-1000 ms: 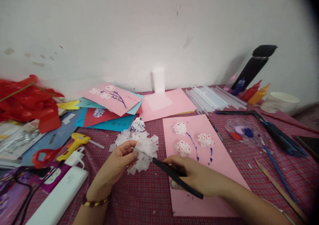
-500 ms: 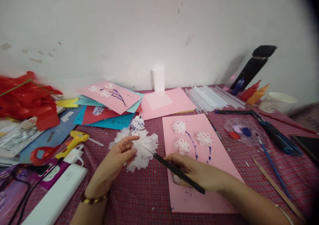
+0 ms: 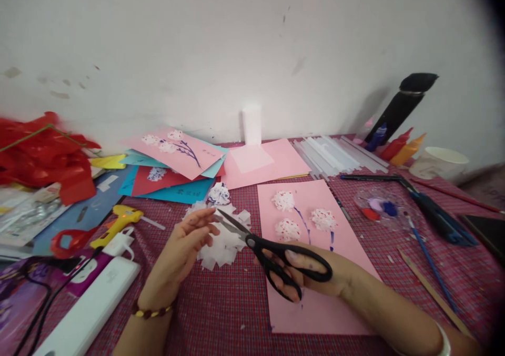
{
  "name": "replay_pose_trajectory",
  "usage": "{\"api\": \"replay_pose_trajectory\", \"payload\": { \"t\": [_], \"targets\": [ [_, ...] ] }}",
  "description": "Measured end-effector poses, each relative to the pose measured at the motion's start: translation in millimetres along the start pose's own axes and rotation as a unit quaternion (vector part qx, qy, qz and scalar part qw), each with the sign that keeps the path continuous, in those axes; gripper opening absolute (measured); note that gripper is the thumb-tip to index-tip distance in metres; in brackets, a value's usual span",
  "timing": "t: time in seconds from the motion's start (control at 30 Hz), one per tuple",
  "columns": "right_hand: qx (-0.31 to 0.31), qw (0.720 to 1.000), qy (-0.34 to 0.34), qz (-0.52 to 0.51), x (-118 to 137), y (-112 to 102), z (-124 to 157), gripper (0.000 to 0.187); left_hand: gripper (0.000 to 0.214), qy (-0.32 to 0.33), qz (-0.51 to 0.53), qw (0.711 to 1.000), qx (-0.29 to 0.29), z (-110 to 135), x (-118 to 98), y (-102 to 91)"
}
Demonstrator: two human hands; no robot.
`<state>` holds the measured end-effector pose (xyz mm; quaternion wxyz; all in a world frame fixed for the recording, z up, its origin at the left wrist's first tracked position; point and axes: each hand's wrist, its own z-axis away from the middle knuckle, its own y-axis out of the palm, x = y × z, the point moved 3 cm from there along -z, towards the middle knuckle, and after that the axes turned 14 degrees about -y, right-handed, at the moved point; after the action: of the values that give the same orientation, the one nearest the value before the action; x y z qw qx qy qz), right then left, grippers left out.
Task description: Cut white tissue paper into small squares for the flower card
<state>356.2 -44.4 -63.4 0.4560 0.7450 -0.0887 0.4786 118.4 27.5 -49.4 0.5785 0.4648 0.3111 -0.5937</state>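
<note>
My right hand point(image 3: 311, 272) grips black-handled scissors point(image 3: 272, 253), fingers through the loops, blades pointing up-left toward the other hand. My left hand point(image 3: 181, 251) hovers over a pile of white tissue squares point(image 3: 224, 240), its fingers loosely spread near the blade tips; whether a scrap sits between them I cannot tell. Under my right hand lies a pink card point(image 3: 315, 240) with three white paper flowers and blue painted stems.
A yellow glue gun point(image 3: 118, 222) and a white power strip point(image 3: 87, 314) lie at the left. Coloured cards point(image 3: 173, 172) are stacked at the back, glue sticks point(image 3: 335, 156) beside them. A paint palette point(image 3: 379, 206), brushes, squeeze bottles point(image 3: 402, 145) and a cup point(image 3: 445, 161) sit right.
The scissors have turned from edge-on to flat, handles now showing. My right hand shifted slightly right; my left hand's fingers opened and lifted off the tissue pile.
</note>
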Motion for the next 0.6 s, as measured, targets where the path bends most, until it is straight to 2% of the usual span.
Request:
{"api": "replay_pose_trajectory", "payload": {
  "t": [0.1,0.13,0.2,0.27,0.33,0.43,0.47,0.53,0.6],
  "targets": [
    [-0.001,0.998,0.026,-0.055,-7.1,1.1,0.3,0.058,0.047,-0.018,0.044,0.994,0.096,4.3,4.1,17.1],
    [-0.003,0.997,0.039,-0.070,-9.2,1.2,0.6,0.060,0.042,-0.019,0.056,0.992,0.107,4.7,5.0,21.2],
    [-0.006,0.994,0.060,-0.092,-12.0,0.7,1.5,0.063,0.024,-0.015,0.072,0.993,0.092,3.8,5.0,25.1],
    [-0.007,0.993,0.059,-0.101,-12.3,-0.8,2.3,0.064,0.013,-0.001,0.081,0.996,0.045,1.8,2.4,23.2],
    [-0.007,0.994,0.043,-0.099,-10.1,-3.1,2.9,0.061,0.013,0.016,0.075,0.997,-0.014,0.1,-1.4,17.3],
    [-0.020,0.997,0.013,-0.078,-1.6,-6.2,3.2,0.059,0.011,0.060,-0.022,0.990,-0.125,0.1,-9.1,5.3],
    [-0.028,0.998,0.003,-0.060,2.8,-6.8,3.0,0.059,0.012,0.089,-0.081,0.979,-0.165,1.3,-12.8,2.3],
    [-0.047,0.999,-0.023,-0.007,13.2,-7.3,1.8,0.056,0.022,0.166,-0.202,0.936,-0.236,5.7,-21.5,-0.6],
    [-0.063,0.995,-0.057,0.059,24.0,-7.2,0.0,0.051,0.029,0.232,-0.280,0.890,-0.275,11.6,-28.4,0.3]
  ]
}}
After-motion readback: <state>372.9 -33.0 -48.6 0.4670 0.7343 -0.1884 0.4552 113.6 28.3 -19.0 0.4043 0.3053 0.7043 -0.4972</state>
